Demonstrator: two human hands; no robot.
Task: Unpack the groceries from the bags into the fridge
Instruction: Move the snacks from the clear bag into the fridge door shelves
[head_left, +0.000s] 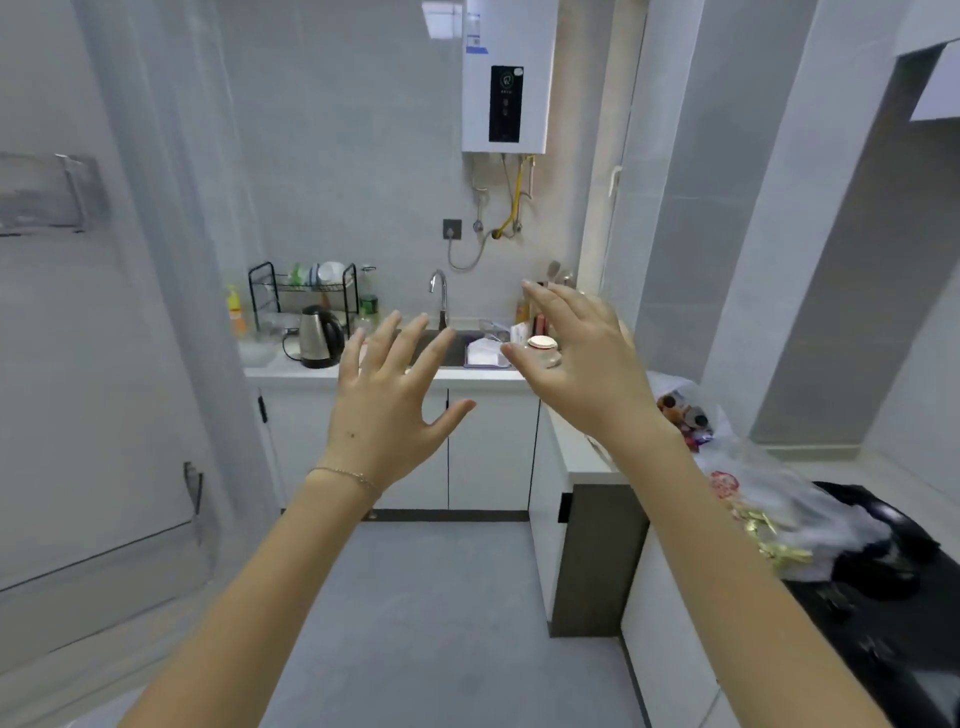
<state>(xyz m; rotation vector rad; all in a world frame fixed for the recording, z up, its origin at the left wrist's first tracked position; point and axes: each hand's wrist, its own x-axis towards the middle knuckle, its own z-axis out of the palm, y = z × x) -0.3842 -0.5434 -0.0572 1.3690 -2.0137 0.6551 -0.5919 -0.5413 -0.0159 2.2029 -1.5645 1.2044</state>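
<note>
Though blurry: one left hand (387, 415), one right hand (587, 374), perhaps two bags (800, 501).

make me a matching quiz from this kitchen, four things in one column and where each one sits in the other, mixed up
Things
1. kettle
2. water heater
3. bag
4. faucet

Places
a. high on the wall
b. far right, beside the hob
c. over the sink
d. on the counter, left of the sink

Pairs: 1-d, 2-a, 3-b, 4-c
</note>
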